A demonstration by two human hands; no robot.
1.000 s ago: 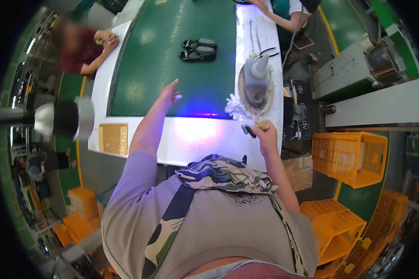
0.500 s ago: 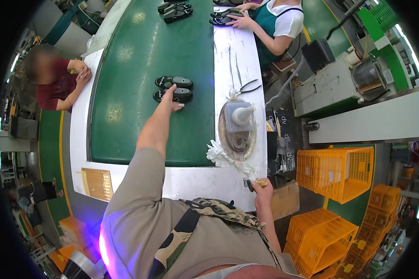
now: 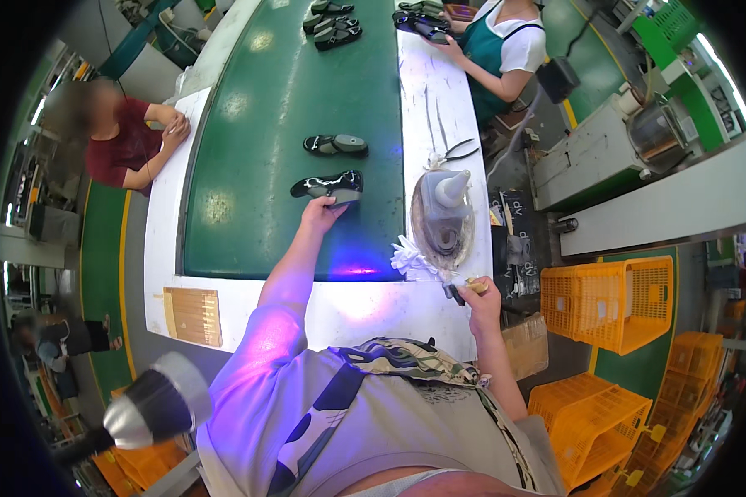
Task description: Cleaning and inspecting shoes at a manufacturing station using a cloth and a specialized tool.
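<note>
- a long green work surface (image 3: 257,190) is stretching away from the person, bearing several shoes.
- a white table border (image 3: 348,319) is running along its near edge and both sides.
- a co-worker in a dark red top (image 3: 118,153) is resting both arms on the left border, hands together.
- a co-worker in a green apron (image 3: 487,62) is reaching over the right border toward dark shoes (image 3: 414,23).
- orange-yellow crates (image 3: 609,302) are standing on the floor at the right.
- an oval tray (image 3: 427,248) is sitting on the right border, holding a pale bottle (image 3: 452,190) with a cone-shaped nozzle.
- the nearer shoe, black and grey (image 3: 330,183), is staying within the left hand's grip over the green surface; whether it is touching that surface, i cannot tell.
- the farther shoe (image 3: 335,146) is lying just beyond it, apart and untouched.
- the left hand (image 3: 319,214) is pinching the nearer shoe's near edge, fingers and thumb nearly closed.
- the right hand (image 3: 484,302) is curling its fingers around a small dark-and-tan object, near the white table corner.
- a crumpled white bundle (image 3: 411,258) is lying beside the tray.
- dark-handled pliers (image 3: 462,151) are lying beyond the tray.
- the small dark-and-tan object (image 3: 476,287) is poking from the right fingers, too small to identify.
</note>
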